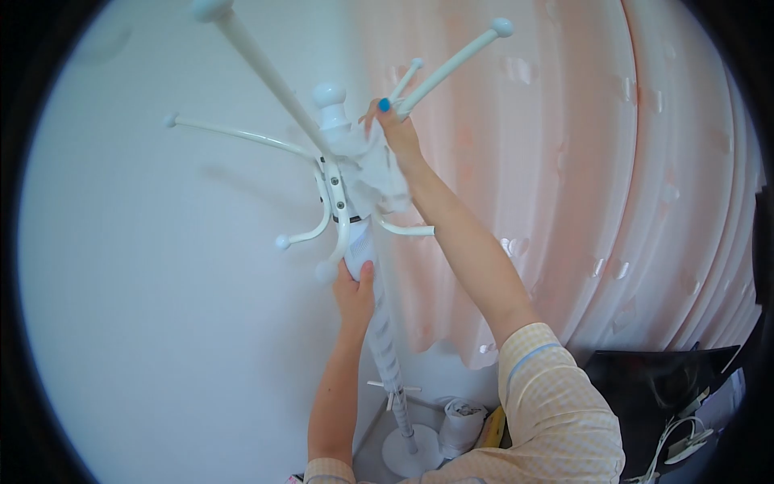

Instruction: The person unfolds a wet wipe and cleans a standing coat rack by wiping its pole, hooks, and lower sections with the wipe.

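A white coat rack (387, 347) with several knob-tipped hooks stands upright in front of me. My left hand (355, 294) is wrapped round its pole just below the hooks, thumb on the near side. Higher up, my right hand (397, 135) is closed at the base of an upper right hook, with a blue thumbnail showing. A crumpled white cloth (372, 173) hangs from that hand and lies against the top of the pole. Part of the right hand's fingers is hidden behind the cloth and the hook.
A pink curtain (548, 177) hangs close behind on the right. The rack's round base (411, 452) rests near a white wrapped roll (462, 427) and a yellow item (492, 427). At lower right are a dark screen (645, 379) and white cables (673, 440). A pale wall (161, 323) fills the left.
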Demonstrator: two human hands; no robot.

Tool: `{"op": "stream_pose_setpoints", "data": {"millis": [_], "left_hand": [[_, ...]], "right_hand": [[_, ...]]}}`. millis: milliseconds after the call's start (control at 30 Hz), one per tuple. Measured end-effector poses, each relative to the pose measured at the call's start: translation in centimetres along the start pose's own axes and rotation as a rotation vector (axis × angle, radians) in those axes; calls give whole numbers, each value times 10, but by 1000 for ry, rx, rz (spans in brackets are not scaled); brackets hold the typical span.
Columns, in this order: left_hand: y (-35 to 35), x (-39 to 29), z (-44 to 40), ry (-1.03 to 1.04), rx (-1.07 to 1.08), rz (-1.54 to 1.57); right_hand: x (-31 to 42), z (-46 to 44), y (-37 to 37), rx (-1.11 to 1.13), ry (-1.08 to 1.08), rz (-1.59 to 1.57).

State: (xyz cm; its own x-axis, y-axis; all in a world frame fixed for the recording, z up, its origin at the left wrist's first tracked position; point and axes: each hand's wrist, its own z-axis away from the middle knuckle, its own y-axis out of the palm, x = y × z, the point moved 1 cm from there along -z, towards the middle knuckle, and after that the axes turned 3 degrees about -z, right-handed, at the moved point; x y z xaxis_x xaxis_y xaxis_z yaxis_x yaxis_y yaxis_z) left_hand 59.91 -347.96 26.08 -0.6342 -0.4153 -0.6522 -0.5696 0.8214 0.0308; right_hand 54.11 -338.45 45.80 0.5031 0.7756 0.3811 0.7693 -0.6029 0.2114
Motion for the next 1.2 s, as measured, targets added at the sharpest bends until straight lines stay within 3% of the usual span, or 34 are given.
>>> {"op": "stream_pose_setpoints", "data": {"millis": [100,167,300,400,500,567,700,867,1000,1100,1167,1200], "left_hand": [[-4,-8,1,-28,49,-53],[-2,-11,0,-6,34,-15],[-1,8,-5,121,0,-71],[-1,14,-2,32,26,-24],[-1,13,-3,4,50,40],[-3,9,-3,15,90,60],[-3,0,-1,58,43,-40],[-2,4,-3,47,17,11],[-3,6,-4,-73,42,-45],[-1,9,-2,-91,47,0],[0,4,-2,111,11,-86],[-1,6,-5,109,9,-84]], "right_hand": [[-10,-8,-3,65,1,-106],[6,-1,13,-201,66,10],[35,-12,19,-309,-65,-6],[68,-27,7,-275,-129,-51],[96,-36,5,-219,-187,-70],[117,-35,12,-158,-97,-171],[114,-54,-10,-59,-112,-153],[104,-62,-18,509,-136,-632],[96,-47,-7,541,-105,-611],[66,-36,-10,446,-17,-625],[28,-13,6,152,81,-598],[13,-12,6,152,84,-597]]}}
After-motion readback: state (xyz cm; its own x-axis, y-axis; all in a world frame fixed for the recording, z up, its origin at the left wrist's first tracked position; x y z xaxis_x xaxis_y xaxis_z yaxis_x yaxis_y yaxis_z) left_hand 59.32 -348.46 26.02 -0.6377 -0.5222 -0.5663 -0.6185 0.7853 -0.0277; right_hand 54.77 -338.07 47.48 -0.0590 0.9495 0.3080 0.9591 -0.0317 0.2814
